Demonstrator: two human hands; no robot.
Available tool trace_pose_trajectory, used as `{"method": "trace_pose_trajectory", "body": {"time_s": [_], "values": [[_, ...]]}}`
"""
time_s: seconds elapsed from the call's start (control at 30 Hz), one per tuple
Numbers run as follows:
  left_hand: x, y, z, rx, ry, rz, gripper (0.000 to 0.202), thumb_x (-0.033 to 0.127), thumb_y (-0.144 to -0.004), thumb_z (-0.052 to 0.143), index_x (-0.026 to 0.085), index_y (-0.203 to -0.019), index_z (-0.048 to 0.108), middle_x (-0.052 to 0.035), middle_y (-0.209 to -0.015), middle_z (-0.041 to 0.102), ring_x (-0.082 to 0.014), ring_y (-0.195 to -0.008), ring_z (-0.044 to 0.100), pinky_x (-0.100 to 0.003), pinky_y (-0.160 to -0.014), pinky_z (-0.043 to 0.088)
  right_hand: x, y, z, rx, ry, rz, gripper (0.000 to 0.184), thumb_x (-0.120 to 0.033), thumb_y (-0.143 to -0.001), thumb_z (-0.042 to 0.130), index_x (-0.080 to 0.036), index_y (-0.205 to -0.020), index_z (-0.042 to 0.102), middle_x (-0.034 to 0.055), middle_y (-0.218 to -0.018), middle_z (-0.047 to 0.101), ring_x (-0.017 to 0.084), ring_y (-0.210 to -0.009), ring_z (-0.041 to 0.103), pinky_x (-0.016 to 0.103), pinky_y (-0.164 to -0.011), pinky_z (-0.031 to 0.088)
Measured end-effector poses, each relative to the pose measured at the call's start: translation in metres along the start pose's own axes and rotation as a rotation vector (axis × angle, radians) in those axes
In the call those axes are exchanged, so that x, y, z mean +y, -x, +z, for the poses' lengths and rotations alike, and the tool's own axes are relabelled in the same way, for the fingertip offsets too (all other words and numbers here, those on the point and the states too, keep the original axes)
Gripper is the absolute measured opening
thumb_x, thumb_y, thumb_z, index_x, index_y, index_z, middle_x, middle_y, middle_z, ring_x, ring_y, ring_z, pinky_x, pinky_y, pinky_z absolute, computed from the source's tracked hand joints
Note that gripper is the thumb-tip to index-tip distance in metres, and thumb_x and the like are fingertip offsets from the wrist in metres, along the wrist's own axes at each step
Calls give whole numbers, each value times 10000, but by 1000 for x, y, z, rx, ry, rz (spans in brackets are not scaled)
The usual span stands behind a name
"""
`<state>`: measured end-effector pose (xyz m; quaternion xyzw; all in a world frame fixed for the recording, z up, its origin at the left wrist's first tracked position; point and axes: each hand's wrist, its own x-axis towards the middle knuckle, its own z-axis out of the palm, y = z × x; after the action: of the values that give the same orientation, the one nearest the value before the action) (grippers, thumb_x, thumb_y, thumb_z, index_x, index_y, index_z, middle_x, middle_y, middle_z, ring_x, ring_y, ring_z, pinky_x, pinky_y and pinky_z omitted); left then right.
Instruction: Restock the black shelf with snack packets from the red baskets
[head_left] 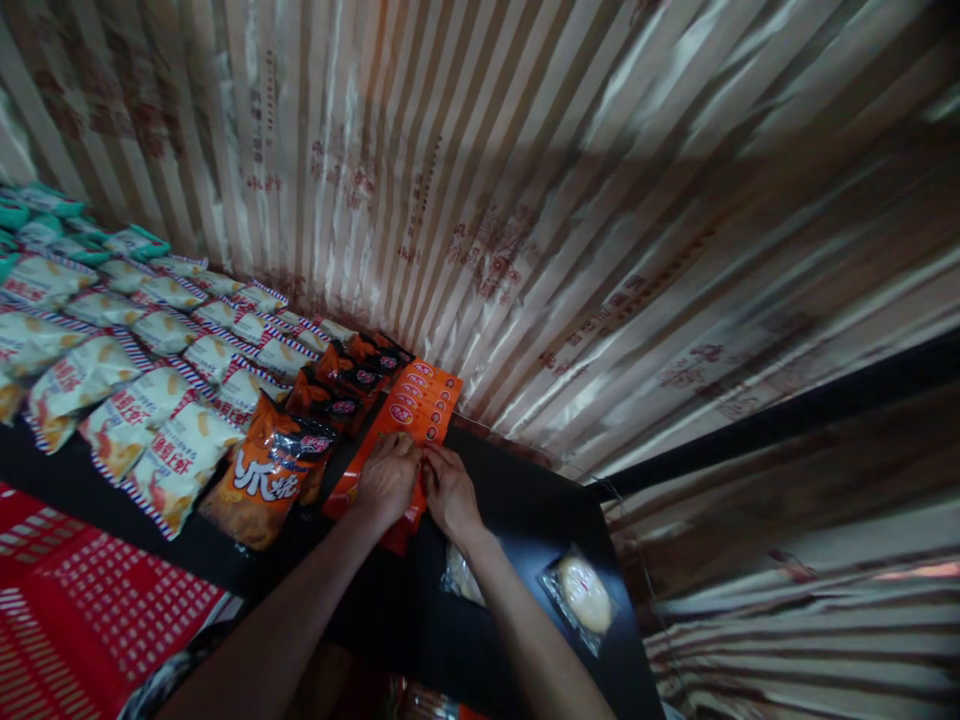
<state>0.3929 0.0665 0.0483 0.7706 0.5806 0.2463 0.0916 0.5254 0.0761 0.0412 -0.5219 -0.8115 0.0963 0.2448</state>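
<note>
Both hands meet over a row of flat, bright orange snack packets (421, 397) that overlap on the black table. My left hand (388, 478) rests across the nearest packet with its fingers curled down at the edge. Close against it, my right hand (448, 492) pinches the same packet's right edge; the fingertips are partly hidden. Just left stands a row of plump orange-and-black snack bags (266, 475). A clear-wrapped round cracker (466, 575) lies partly behind my right forearm, and another wrapped cracker (583, 592) lies farther right.
White snack bags with striped edges (184, 455) fill the table's left side, with teal bags (135, 243) beyond. A red plastic basket (112, 600) is at lower left. Behind the black table (517, 490) hangs a pleated printed curtain (480, 200). A dark bar (750, 425) slants at right.
</note>
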Motion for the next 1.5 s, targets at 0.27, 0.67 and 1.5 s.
{"method": "trace_pose_trajectory", "body": {"time_s": [0.27,0.67,1.5], "values": [[-1,-1,-2,-7,20,1,239,133,-848,413,186,-951,622,-78,-1043,590,-222,-1019,488,-388,-905,407,-3,-3,-1,-8,8,45,322,-143,-836,400,-153,-1034,653,100,-1080,640,208,-1027,546,349,-929,457],[-7,0,5,38,-25,-35,295,190,-843,457,146,-1100,593,-106,-1219,566,-272,-1206,421,-439,-1008,346,2,4,12,164,-66,84,283,-135,-809,434,-183,-944,678,95,-1210,574,209,-1154,476,415,-986,403],[-8,0,6,31,-15,-49,293,204,-837,464,152,-1099,585,-120,-1229,557,-269,-1202,433,-448,-998,351,12,1,16,177,-148,188,281,-143,-783,446,-159,-963,661,136,-1232,556,227,-1162,508,427,-1001,396]]}}
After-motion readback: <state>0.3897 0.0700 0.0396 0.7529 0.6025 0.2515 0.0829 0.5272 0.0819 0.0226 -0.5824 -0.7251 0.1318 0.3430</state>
